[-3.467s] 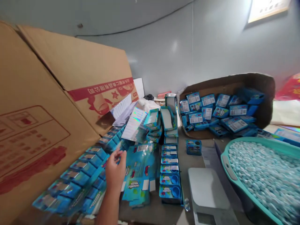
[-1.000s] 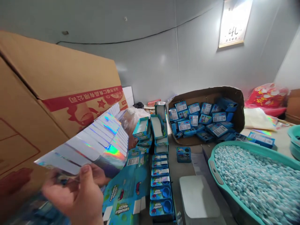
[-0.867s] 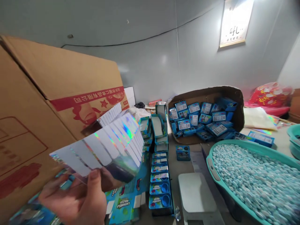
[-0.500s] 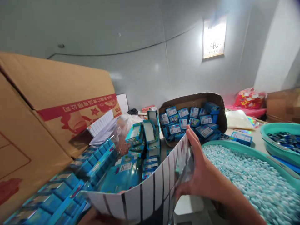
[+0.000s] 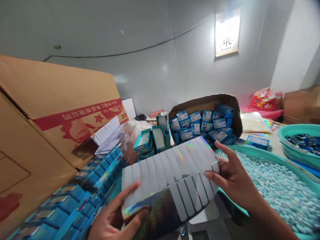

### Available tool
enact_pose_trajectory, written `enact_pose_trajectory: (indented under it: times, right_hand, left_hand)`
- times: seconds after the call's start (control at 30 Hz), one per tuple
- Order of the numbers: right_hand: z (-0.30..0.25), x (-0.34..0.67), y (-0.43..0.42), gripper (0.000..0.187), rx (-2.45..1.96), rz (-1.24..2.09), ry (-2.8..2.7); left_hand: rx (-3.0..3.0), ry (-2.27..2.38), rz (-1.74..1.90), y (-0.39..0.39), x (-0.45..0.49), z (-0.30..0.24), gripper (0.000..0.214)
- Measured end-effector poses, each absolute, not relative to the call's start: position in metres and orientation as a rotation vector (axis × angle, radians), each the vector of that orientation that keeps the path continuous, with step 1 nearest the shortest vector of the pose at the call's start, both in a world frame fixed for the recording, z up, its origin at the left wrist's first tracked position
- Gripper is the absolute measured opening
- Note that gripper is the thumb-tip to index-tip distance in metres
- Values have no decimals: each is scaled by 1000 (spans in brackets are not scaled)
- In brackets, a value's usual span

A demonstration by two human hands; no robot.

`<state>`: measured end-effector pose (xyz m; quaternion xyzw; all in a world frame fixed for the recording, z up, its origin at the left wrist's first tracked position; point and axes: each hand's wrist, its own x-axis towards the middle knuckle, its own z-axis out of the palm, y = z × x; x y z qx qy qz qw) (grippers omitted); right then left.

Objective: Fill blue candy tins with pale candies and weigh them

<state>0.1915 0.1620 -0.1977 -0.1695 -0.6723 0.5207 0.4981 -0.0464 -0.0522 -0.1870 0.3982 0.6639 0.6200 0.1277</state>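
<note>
Left hand (image 5: 112,216) at seven o'clock and right hand (image 5: 232,178) at four clamp fingers on a glossy white-striped rectangular paperlike bundle (image 5: 165,166)

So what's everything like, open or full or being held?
Shiny striped card: held, tilted.
Left grip: holding its left end.
Right grip: pinching its right end.
Brown carton: open, with blue boxes piled inside.
Front basin: heaped with pale pieces.
Back basin: holding dark blue pieces.
Scale: partly covered; on or off, can't tell.
</note>
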Motion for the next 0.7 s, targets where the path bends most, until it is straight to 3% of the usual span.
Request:
enact_pose_trajectory:
  times: [0.07, 0.13, 0.23, 0.33, 0.53, 0.7]
  right_hand:
    - [-195, 198, 159, 29, -505, 1059, -1721]
    - [-194, 204, 155, 14, -585, 962, -1796]
    - [-196, 212, 152, 32, -640, 1029, -1889]
    - [-202, 215, 151, 49, -673, 830, -2042]
    - [-202, 212, 153, 13, -592, 411, -2099]
    - [-191, 208, 148, 20, -377, 227, -2134]
  left_hand:
    - [1156, 1916, 1746, -50, -51, -188, 59]
    - [1145, 1955, 1733, -49, -55, -189, 59]
    - [1181, 2047, 1731, -49, -57, -187, 54]
    - [1313, 2141, 1701, -48, -58, -185, 45]
    - [1638, 2267, 1522, -46, -56, -181, 30]
    - [1943, 2534, 1322, -41, -57, -179, 23]
